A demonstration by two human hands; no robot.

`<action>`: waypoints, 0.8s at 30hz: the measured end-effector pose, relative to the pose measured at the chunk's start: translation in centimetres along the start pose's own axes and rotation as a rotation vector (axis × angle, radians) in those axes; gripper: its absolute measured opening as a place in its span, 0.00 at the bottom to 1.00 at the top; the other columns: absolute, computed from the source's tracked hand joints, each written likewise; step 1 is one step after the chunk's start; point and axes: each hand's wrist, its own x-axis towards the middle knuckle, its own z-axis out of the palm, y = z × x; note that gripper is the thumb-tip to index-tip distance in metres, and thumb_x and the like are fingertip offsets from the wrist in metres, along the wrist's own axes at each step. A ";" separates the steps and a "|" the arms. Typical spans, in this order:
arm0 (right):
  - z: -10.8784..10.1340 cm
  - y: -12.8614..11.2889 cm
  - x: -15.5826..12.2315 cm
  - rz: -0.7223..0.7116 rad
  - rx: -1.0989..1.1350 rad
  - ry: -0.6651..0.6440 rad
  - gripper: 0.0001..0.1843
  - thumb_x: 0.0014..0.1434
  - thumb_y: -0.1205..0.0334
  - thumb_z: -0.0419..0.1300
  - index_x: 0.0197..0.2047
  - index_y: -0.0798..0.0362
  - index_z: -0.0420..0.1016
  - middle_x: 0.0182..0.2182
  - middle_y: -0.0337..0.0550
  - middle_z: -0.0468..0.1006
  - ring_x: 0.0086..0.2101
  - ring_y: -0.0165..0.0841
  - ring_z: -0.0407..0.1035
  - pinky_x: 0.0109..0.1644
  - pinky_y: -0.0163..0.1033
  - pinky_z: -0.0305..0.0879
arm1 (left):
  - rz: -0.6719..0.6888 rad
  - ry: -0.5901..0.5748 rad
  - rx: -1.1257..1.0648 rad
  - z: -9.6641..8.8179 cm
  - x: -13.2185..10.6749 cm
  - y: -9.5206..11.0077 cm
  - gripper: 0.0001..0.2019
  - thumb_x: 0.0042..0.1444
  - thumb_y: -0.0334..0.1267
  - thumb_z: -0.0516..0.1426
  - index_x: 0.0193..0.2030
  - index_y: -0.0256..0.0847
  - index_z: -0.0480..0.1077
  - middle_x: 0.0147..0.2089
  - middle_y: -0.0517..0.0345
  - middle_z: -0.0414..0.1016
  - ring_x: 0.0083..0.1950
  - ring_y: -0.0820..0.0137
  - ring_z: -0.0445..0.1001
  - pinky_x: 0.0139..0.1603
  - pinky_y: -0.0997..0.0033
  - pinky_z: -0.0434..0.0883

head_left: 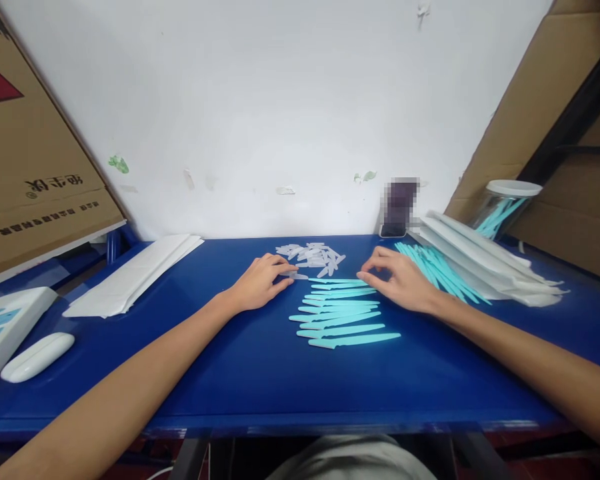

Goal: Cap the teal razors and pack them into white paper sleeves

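Turquoise eyebrow razors (345, 331) lie in a rough column on the blue table, their blade ends toward the left. Beyond them is a loose pile of small translucent caps (313, 255). My left hand (261, 283) is at the left of the pile, thumb and fingers closed on one translucent cap (300, 276) whose tip points right. At the far end of the column, my right hand (400, 277) has its thumb and forefinger pinched at the right end of the uppermost razor (333, 281); the fingers partly hide that contact.
More razors (437, 273) are heaped at right, beside white packaging sleeves (485, 260) and a lidded clear jar (505, 203). A phone (399, 208) leans against the wall. At left are white sheets (135, 277), a white case (37, 358) and a white box (17, 320).
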 end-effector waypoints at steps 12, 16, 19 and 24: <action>0.1 1.7 0.7 0.103 -0.001 -0.037 0.15 0.59 0.58 0.55 0.23 0.50 0.59 0.34 0.42 0.69 0.34 0.34 0.65 0.40 0.42 0.60 | -0.052 0.053 -0.030 0.6 0.2 -0.6 0.16 0.69 0.45 0.53 0.54 0.47 0.80 0.54 0.50 0.77 0.55 0.57 0.71 0.56 0.53 0.69; -0.1 2.0 0.8 0.114 -0.035 -0.079 0.13 0.61 0.55 0.55 0.27 0.51 0.66 0.32 0.40 0.67 0.31 0.32 0.63 0.37 0.40 0.57 | -0.052 0.070 0.009 0.4 0.2 -0.3 0.17 0.69 0.48 0.54 0.51 0.44 0.81 0.54 0.49 0.77 0.55 0.56 0.71 0.57 0.52 0.68; 0.0 2.3 0.9 0.074 0.004 -0.199 0.13 0.62 0.51 0.57 0.36 0.51 0.75 0.32 0.41 0.69 0.33 0.34 0.64 0.38 0.40 0.57 | -0.036 0.029 -0.030 0.5 0.1 -0.1 0.20 0.71 0.50 0.52 0.62 0.47 0.75 0.61 0.48 0.72 0.61 0.54 0.68 0.61 0.49 0.66; -0.2 2.7 1.3 0.165 0.128 -0.333 0.18 0.62 0.45 0.57 0.37 0.53 0.74 0.28 0.39 0.68 0.28 0.31 0.61 0.34 0.38 0.56 | -0.024 -0.010 -0.042 0.5 0.2 0.2 0.17 0.71 0.46 0.52 0.58 0.49 0.77 0.63 0.48 0.68 0.65 0.53 0.64 0.64 0.49 0.64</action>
